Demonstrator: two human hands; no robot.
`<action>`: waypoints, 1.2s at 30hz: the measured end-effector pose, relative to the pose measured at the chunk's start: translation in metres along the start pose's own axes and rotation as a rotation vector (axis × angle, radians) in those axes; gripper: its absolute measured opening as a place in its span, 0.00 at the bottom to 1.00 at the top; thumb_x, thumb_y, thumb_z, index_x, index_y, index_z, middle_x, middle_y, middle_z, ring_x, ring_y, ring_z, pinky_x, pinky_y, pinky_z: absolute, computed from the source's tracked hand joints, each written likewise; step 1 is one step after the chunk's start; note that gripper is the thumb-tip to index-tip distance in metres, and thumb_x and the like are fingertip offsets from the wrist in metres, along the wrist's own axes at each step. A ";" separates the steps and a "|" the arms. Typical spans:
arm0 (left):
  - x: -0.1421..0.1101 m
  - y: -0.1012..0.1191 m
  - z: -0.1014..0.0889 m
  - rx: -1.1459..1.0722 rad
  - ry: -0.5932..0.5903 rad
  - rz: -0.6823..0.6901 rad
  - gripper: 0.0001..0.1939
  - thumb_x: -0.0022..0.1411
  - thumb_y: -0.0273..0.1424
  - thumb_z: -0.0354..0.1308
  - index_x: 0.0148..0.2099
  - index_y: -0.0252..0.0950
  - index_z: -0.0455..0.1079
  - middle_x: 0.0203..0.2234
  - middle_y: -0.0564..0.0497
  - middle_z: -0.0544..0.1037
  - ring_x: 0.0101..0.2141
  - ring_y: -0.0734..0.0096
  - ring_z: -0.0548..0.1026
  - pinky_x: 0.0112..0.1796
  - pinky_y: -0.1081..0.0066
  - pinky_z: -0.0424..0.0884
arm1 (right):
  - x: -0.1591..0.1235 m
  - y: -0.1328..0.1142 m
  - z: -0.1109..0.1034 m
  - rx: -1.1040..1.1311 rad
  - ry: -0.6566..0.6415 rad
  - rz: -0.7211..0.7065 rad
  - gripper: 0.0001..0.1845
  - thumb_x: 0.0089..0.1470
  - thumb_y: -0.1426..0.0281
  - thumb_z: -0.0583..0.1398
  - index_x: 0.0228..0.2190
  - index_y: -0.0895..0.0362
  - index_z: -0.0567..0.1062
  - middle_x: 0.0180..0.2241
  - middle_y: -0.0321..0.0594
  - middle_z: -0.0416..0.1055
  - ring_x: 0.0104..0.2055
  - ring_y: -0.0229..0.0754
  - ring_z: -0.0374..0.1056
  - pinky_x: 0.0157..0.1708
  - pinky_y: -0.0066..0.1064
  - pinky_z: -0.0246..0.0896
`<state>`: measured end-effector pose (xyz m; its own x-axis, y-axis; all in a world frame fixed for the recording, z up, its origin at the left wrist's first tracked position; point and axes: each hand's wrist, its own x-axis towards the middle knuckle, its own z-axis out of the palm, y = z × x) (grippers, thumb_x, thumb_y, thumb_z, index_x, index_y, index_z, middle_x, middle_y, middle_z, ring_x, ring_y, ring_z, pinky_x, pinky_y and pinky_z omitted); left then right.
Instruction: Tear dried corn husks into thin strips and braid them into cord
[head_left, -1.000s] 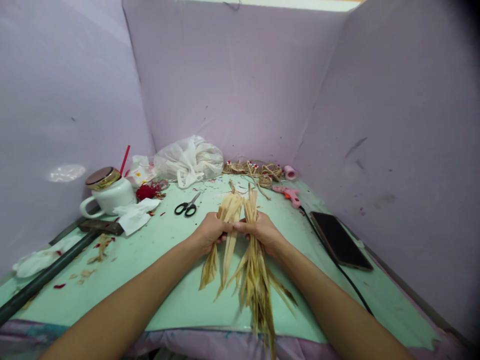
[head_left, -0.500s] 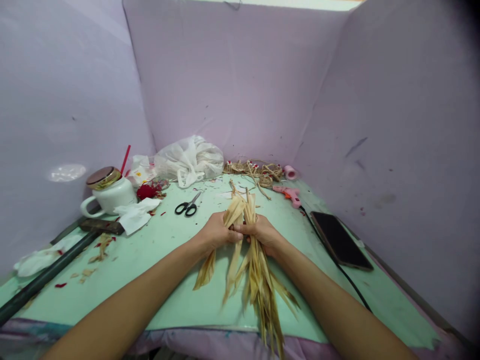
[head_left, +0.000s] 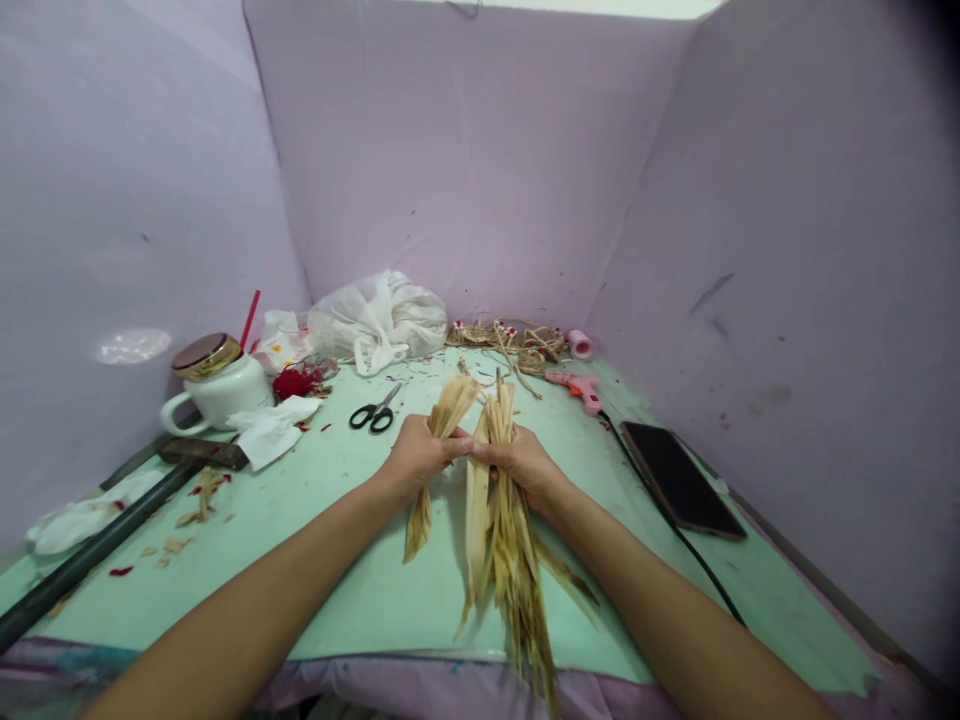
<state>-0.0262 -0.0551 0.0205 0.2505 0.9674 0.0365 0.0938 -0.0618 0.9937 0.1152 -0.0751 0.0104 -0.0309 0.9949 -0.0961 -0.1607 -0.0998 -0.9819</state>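
My left hand is closed round a small sheaf of dried corn husks, whose tip fans out above the fist and whose tail hangs below it. Close beside it, my right hand grips a thicker bundle of dried corn husk strips that hangs down past the table's front edge. A broad pale strip lies along the left side of that bundle, by the right thumb. The two thumbs meet or nearly meet between the bundles. My other fingers are mostly hidden behind the husks.
Scissors lie left of my hands. Farther left are a lidded white mug, a crumpled tissue and a hammer. A plastic bag and twine pieces line the back. At right are a pink glue gun, its cord and a phone.
A broad pale husk strip that hung under my left hand now lies against the right-hand bundle. The left sheaf looks thinner and leans rightward at its top.
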 end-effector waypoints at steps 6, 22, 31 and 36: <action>-0.003 -0.001 0.003 -0.012 0.010 0.136 0.10 0.43 0.32 0.59 0.19 0.33 0.62 0.12 0.58 0.60 0.17 0.82 0.56 0.20 0.77 0.53 | 0.001 0.003 0.000 0.067 -0.048 0.025 0.18 0.28 0.67 0.67 0.23 0.60 0.68 0.14 0.28 0.61 0.14 0.28 0.52 0.15 0.24 0.47; 0.002 -0.006 0.009 -0.148 -0.038 -0.003 0.10 0.48 0.33 0.54 0.22 0.36 0.55 0.12 0.60 0.55 0.13 0.83 0.52 0.17 0.78 0.49 | 0.001 0.002 0.000 0.067 -0.053 0.032 0.17 0.29 0.68 0.67 0.25 0.60 0.69 0.16 0.31 0.65 0.15 0.30 0.55 0.16 0.25 0.51; 0.015 -0.003 -0.010 -0.300 0.199 -0.182 0.15 0.47 0.33 0.55 0.19 0.37 0.50 0.10 0.61 0.53 0.10 0.86 0.49 0.13 0.78 0.40 | 0.001 0.002 -0.002 0.052 -0.025 0.044 0.17 0.29 0.69 0.67 0.25 0.59 0.68 0.14 0.29 0.62 0.15 0.30 0.54 0.16 0.25 0.50; 0.005 0.001 -0.004 -0.244 0.069 -0.280 0.14 0.37 0.28 0.64 0.28 0.33 0.63 0.13 0.60 0.60 0.11 0.88 0.50 0.14 0.79 0.39 | 0.000 0.001 -0.001 0.025 -0.031 0.020 0.17 0.29 0.69 0.66 0.26 0.60 0.69 0.16 0.30 0.63 0.16 0.30 0.55 0.16 0.24 0.50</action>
<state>-0.0286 -0.0495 0.0224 0.1815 0.9534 -0.2412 -0.0850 0.2595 0.9620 0.1163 -0.0754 0.0094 -0.0643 0.9919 -0.1098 -0.1845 -0.1199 -0.9755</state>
